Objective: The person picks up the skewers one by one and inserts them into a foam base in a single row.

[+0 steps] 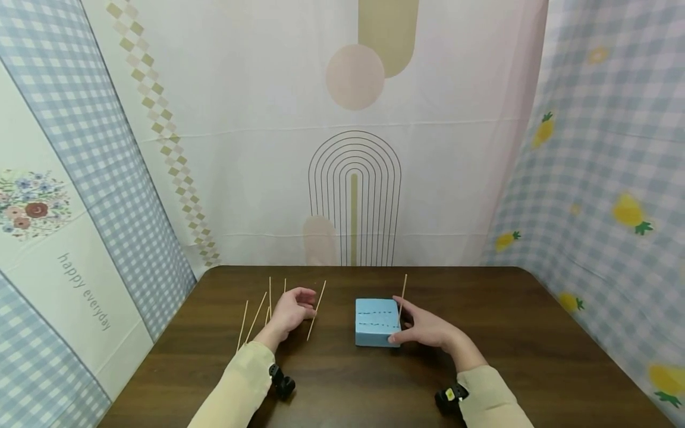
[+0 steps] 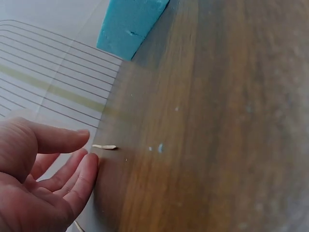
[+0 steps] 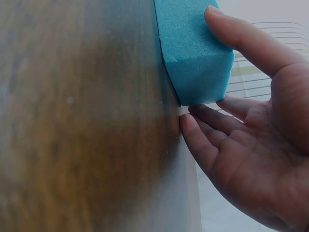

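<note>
Block (image 1: pixel 377 324), blue with two rows of dark marks on top, sits on the worktop (image 1: pixel 342 380). At its 3 o'clock side the right hand (image 1: pixel 428 327) grips it, thumb on the near face, fingers behind. A thin stick (image 1: pixel 404 289) rises there, slightly tilted. At 9 o'clock, the left hand (image 1: pixel 291 309) has thumb and fingers apart beside a loose stick (image 1: pixel 320 297); contact cannot be told. More sticks (image 1: pixel 257 315) lie farther toward 9 o'clock.

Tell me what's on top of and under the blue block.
On the blue block, two rows of dark marks show. A thin stick overlaps its right edge; I can't tell whether it's stuck in. The block covers the table beneath it, so nothing there shows.
</note>
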Available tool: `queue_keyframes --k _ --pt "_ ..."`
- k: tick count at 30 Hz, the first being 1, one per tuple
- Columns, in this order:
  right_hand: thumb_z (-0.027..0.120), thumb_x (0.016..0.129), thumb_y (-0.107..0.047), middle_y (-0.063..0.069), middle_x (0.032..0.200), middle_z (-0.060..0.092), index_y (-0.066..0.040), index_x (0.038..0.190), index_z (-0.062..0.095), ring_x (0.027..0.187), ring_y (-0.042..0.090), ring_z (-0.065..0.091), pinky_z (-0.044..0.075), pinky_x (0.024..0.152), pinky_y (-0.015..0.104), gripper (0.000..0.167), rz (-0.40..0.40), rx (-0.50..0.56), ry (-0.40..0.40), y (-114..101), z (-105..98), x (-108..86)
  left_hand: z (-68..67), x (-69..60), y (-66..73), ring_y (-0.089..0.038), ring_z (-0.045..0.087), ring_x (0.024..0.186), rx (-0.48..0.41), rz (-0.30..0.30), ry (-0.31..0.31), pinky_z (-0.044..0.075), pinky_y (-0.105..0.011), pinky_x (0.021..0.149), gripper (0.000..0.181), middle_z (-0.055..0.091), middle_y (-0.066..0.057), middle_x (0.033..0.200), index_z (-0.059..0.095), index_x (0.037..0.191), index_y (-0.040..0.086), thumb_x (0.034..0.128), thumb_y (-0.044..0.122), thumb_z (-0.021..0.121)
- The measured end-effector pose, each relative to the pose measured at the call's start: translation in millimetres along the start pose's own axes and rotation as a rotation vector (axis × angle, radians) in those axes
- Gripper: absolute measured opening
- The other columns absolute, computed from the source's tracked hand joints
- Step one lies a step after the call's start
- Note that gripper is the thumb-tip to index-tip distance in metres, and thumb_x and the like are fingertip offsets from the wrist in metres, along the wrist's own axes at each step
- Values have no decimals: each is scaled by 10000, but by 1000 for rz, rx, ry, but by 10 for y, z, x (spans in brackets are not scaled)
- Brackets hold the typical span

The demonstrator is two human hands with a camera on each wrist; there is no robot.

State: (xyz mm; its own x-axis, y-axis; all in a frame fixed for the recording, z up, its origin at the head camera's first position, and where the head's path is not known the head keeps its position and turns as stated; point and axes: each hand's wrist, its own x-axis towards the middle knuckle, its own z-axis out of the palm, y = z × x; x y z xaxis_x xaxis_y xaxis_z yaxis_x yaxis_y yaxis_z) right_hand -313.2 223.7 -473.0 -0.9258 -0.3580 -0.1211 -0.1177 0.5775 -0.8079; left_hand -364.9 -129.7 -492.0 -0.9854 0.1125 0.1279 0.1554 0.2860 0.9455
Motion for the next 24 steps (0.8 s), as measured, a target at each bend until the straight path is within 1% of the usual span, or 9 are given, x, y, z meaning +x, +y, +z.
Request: queue_keyframes --k 4,8,15,18,24 --pt "885 866 -352 302 1704 259 -78 1702 234 1522 451 372 344 1207 604 1094 3 3 0 -6 1 -5 12 12 36 -369 702 1026 93 3 -5 594 -433 884 575 719 -235 1147 650 1289 -98 742 -203 794" --pt "882 870 -359 302 1705 256 -83 1703 233 1517 451 381 341 1206 611 1092 6 2 -3 -15 2 -12 40 10 70 -315 684 1008 153 -7 5 582 -434 885 612 716 -204 1138 661 1299 -72 719 -209 803" --pt "882 873 -356 296 1709 252 -97 1707 226 1501 442 412 348 1203 608 1092 15 -1 0 -20 7 -22 95 -12 104 -289 668 949 196 -2 61 586 -396 833 624 703 -205 1089 680 1266 -71 673 -233 790" --pt "880 875 -357 297 1709 248 -92 1707 220 1503 441 409 347 1204 605 1095 14 -1 -5 -20 11 -23 115 -15 110 -274 667 918 213 -3 89 587 -411 821 620 701 -199 1062 692 1242 -64 656 -239 788" --pt "882 877 -363 298 1711 241 -98 1710 213 1493 439 427 345 1205 607 1100 15 1 -7 -19 24 -23 152 -15 94 -252 682 897 246 -25 132 589 -426 832 594 722 -183 1053 720 1206 -40 643 -211 803"
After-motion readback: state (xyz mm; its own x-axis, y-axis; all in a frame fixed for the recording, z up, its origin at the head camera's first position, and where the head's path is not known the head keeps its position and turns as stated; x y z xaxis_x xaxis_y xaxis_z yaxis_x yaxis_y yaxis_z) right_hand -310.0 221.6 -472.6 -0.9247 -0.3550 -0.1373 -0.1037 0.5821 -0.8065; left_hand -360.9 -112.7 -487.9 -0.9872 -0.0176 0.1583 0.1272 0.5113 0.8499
